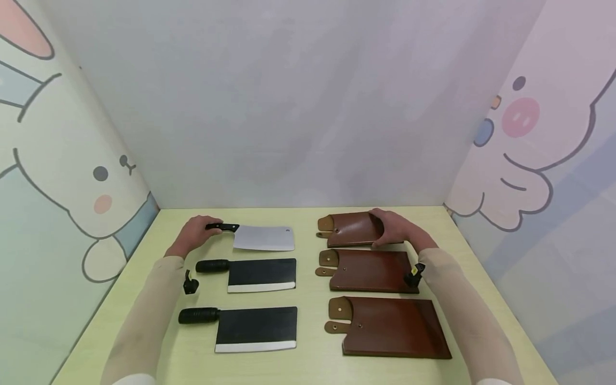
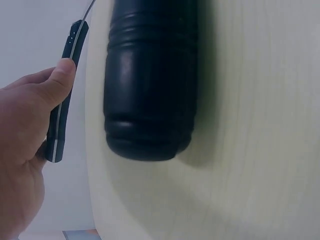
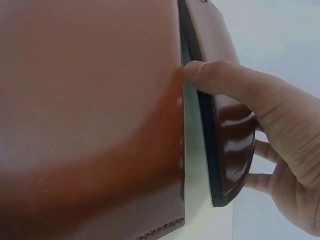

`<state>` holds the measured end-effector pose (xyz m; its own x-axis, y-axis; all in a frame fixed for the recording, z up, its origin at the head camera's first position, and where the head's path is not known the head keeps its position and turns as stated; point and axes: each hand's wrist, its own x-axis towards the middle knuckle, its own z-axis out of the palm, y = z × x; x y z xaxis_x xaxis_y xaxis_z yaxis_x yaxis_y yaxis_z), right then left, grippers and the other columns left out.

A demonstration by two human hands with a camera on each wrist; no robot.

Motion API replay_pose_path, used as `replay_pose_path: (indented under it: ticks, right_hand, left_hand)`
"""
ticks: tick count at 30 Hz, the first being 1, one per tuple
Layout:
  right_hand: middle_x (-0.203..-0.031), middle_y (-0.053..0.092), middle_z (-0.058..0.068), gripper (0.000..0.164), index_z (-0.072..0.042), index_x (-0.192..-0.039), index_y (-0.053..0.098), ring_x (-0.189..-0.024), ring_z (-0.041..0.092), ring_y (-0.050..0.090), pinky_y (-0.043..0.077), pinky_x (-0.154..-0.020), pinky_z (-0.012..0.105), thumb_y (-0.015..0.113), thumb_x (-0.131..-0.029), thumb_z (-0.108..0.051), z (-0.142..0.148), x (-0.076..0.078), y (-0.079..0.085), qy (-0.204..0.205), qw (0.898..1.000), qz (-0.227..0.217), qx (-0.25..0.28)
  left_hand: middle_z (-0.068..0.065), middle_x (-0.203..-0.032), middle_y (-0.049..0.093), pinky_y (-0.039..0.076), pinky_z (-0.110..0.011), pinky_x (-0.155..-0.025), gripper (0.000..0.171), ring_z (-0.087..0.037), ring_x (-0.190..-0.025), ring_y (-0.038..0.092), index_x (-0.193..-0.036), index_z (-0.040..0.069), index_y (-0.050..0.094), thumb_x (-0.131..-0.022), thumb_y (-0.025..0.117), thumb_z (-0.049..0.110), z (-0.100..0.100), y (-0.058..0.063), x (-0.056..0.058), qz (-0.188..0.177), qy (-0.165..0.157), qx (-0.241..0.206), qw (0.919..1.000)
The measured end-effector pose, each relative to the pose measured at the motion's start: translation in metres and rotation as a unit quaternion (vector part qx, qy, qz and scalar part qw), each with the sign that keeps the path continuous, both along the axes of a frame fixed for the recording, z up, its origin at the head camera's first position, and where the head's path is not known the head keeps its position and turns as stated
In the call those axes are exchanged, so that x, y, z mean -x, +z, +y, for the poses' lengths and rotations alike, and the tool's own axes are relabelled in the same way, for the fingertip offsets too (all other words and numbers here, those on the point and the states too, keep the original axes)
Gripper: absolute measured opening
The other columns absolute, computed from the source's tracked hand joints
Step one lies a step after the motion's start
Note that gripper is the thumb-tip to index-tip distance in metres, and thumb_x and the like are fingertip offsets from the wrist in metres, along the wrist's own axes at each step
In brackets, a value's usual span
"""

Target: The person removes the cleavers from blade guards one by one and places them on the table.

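Observation:
At the far left, my left hand [image 1: 196, 232] grips the black handle of a silver-bladed cleaver [image 1: 264, 238]; in the left wrist view the thumb lies along that handle [image 2: 56, 130]. My right hand [image 1: 392, 227] holds the far brown leather knife sheath [image 1: 353, 227] across its width, thumb on the near edge and fingers on the far one. The leather bulges up under this grip, as the right wrist view of the sheath [image 3: 235, 145] shows. Its tan flap and strap point left, towards the cleaver's blade.
Two black cleavers with pale edges, a middle one [image 1: 262, 272] and a near one [image 1: 257, 326], lie below the silver one. Facing them are a middle sheath [image 1: 375, 270] and a larger near sheath [image 1: 394, 326]. Walls with cartoon animals enclose the pale wooden table [image 1: 308, 369].

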<state>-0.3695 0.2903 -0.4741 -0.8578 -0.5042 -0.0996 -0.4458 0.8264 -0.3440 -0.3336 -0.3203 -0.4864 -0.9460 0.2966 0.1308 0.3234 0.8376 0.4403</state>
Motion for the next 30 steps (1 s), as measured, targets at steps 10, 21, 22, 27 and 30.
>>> replay_pose_path:
  ticks: [10, 21, 22, 27, 30]
  right_hand:
    - [-0.146, 0.050, 0.021, 0.110, -0.001, -0.157, 0.033, -0.129, 0.038, 0.052, 0.045, -0.103, 0.055, 0.092, -0.074, -0.041, -0.004, 0.000, -0.003, -0.010, 1.000, -0.021, -0.017]
    - [-0.155, 0.041, 0.026, 0.109, 0.003, -0.157, 0.030, -0.138, 0.044, 0.044, 0.040, -0.109, 0.058, 0.090, -0.077, -0.039, -0.006, 0.001, -0.009, -0.007, 0.999, -0.041, -0.031]
    - [-0.155, 0.040, 0.026, 0.109, 0.004, -0.157, 0.030, -0.138, 0.044, 0.044, 0.039, -0.109, 0.058, 0.090, -0.077, -0.038, -0.006, 0.001, -0.008, -0.007, 0.999, -0.042, -0.032]
    - [-0.157, 0.038, 0.026, 0.107, 0.003, -0.158, 0.029, -0.139, 0.045, 0.043, 0.039, -0.110, 0.058, 0.089, -0.079, -0.037, -0.007, 0.000, -0.004, -0.009, 0.998, -0.051, -0.037]
    - [-0.158, 0.036, 0.027, 0.107, 0.002, -0.158, 0.029, -0.141, 0.047, 0.040, 0.038, -0.110, 0.060, 0.089, -0.079, -0.036, -0.005, -0.001, -0.001, -0.008, 0.998, -0.060, -0.033]
  left_hand:
    - [-0.030, -0.128, 0.065, 0.044, -0.062, -0.100, 0.039, -0.050, -0.120, 0.059, -0.131, -0.006, 0.065, -0.098, 0.070, 0.013, 0.002, -0.004, 0.000, -0.014, -0.001, 0.032, 0.9994]
    - [-0.030, -0.128, 0.065, 0.044, -0.062, -0.100, 0.038, -0.050, -0.120, 0.058, -0.130, -0.005, 0.066, -0.097, 0.071, 0.014, -0.004, -0.010, 0.001, -0.050, 0.005, 0.033, 0.9982]
    - [-0.030, -0.128, 0.064, 0.044, -0.062, -0.101, 0.039, -0.050, -0.121, 0.058, -0.130, -0.005, 0.066, -0.097, 0.071, 0.015, -0.004, -0.011, 0.001, -0.053, 0.006, 0.031, 0.9981]
    - [-0.030, -0.130, 0.063, 0.043, -0.062, -0.102, 0.040, -0.051, -0.123, 0.056, -0.131, -0.006, 0.065, -0.097, 0.071, 0.014, -0.003, -0.008, 0.001, -0.060, 0.006, 0.020, 0.9979]
    - [-0.031, -0.133, 0.061, 0.042, -0.062, -0.103, 0.043, -0.052, -0.125, 0.054, -0.134, -0.007, 0.062, -0.097, 0.071, 0.014, -0.001, -0.005, -0.001, -0.067, 0.003, 0.017, 0.9976]
